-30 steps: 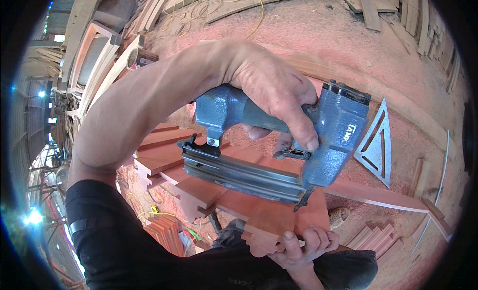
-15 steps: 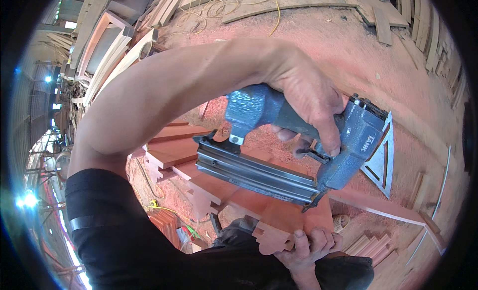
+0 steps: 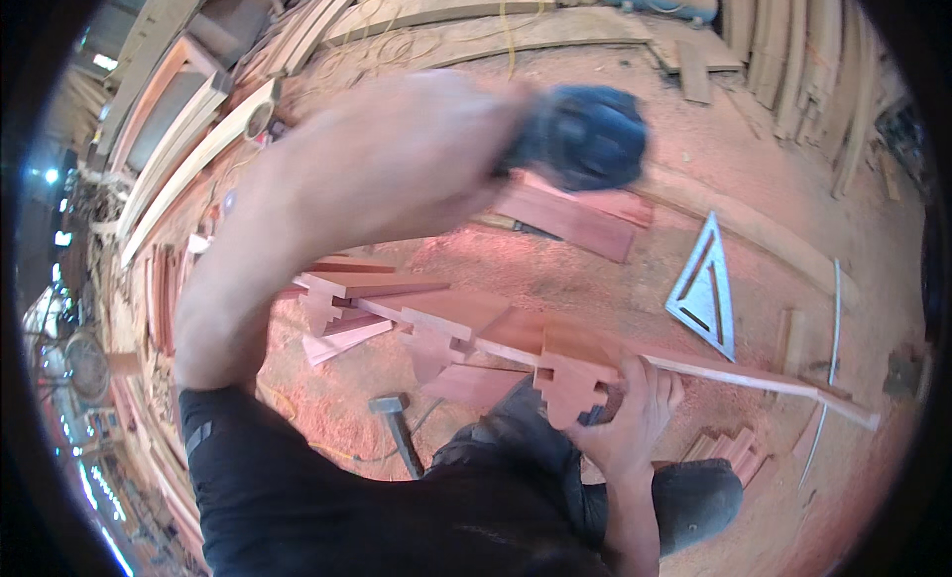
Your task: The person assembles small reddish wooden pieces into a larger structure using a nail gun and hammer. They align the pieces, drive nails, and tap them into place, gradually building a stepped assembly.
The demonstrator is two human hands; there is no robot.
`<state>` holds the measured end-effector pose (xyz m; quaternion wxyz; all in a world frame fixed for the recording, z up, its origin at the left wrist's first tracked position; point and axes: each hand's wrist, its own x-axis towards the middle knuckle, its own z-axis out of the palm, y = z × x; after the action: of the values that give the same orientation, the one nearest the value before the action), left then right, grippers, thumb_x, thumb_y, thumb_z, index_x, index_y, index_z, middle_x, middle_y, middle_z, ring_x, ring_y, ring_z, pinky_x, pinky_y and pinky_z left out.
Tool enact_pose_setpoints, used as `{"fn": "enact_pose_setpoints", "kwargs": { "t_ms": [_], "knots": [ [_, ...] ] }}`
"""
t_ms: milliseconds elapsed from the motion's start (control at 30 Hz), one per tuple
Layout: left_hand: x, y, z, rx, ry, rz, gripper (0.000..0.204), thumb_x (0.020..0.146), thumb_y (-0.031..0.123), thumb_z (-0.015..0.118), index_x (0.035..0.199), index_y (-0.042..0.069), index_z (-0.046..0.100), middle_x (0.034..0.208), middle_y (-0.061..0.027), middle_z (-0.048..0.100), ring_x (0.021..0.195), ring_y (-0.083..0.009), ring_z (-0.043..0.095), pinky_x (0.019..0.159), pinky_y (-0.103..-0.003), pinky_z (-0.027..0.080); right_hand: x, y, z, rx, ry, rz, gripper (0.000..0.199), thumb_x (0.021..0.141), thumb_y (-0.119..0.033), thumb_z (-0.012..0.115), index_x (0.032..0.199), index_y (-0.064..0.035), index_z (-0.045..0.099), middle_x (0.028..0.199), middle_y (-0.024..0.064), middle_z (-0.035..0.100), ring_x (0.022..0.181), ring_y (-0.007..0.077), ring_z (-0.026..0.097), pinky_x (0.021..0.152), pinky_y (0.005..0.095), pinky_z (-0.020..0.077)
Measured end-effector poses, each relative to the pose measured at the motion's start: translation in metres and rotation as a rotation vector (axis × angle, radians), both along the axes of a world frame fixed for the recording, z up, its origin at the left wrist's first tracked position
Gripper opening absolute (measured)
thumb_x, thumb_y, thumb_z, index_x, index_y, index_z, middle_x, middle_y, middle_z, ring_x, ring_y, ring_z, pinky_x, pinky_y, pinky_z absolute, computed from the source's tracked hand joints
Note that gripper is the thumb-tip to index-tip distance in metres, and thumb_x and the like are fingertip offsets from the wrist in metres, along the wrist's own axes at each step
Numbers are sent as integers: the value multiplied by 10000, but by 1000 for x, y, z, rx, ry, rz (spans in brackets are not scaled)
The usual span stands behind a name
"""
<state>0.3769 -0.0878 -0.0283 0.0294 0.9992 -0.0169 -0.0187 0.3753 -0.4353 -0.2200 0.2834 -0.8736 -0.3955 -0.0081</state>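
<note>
Head view. Left hand [image 3: 474, 131] raised, arm bowed out and over; badly blurred. It has hold of a dark blue power tool [image 3: 592, 138], seen end-on just right of the knuckles. Hand looks closed round it; finger positions cannot be told.

Right hand [image 3: 635, 413] lower, nearer the body. Partly closed on the end of a reddish notched board [image 3: 573, 376], fingers at its right side, thumb below. Board runs away from this hand, its cut end facing the wearer. Tool and board well apart.

To the left of the right hand: further notched boards [image 3: 434, 349], reddish, side by side; nearer the body, a hammer [image 3: 405, 444], head up. To its right, a long thin board [image 3: 754, 376] slanting off. Beyond it and rightward, a silver set square [image 3: 701, 293], slotted, on the dusty ground [image 3: 635, 304].

Beneath and slightly right of the left hand: loose flat boards [image 3: 575, 228], reddish, on the ground.
</note>
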Motion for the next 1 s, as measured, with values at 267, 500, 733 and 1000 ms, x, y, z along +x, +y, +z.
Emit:
{"fn": "enact_pose_setpoints", "kwargs": {
  "t_ms": [267, 500, 733, 1000],
  "knots": [
    [-283, 21, 70, -137, -95, 603, 610, 825, 161, 898, 1372, 9, 674, 1199, -137, 784, 1046, -272, 764, 944, -401, 599, 44, -4, 38, -220, 186, 215, 627, 761, -278, 863, 1321, -66, 677, 1131, 177, 756, 1136, 396, 688, 982, 521, 522],
    [-429, 16, -125, -711, 591, 756, 441, 825, 400, 894, 1017, 22, 769, 827, -152, 776, 725, -316, 746, 704, -460, 590, 53, 11, 31, -422, 140, 129, 332, 867, -281, 830, 1142, -105, 766, 1021, 173, 783, 1101, 417, 723, 944, 550, 579],
    [-542, -69, -390, -210, 591, 1009, 634, 928, 302, 729, 1464, 27, 534, 950, -313, 761, 898, -540, 739, 793, -627, 585, 61, 15, 41, -539, 128, 271, 355, 873, -330, 800, 1135, -92, 793, 1097, 243, 783, 1033, 444, 752, 923, 561, 601],
    [-607, -168, -480, -274, 555, 1414, 775, 883, 450, 797, 1490, 9, 602, 1023, -279, 792, 1010, -453, 781, 828, -531, 626, 99, 4, 25, -407, 246, 491, 385, 914, -294, 713, 1242, -103, 782, 1155, 217, 783, 1087, 443, 734, 955, 532, 581]
  ]
}}
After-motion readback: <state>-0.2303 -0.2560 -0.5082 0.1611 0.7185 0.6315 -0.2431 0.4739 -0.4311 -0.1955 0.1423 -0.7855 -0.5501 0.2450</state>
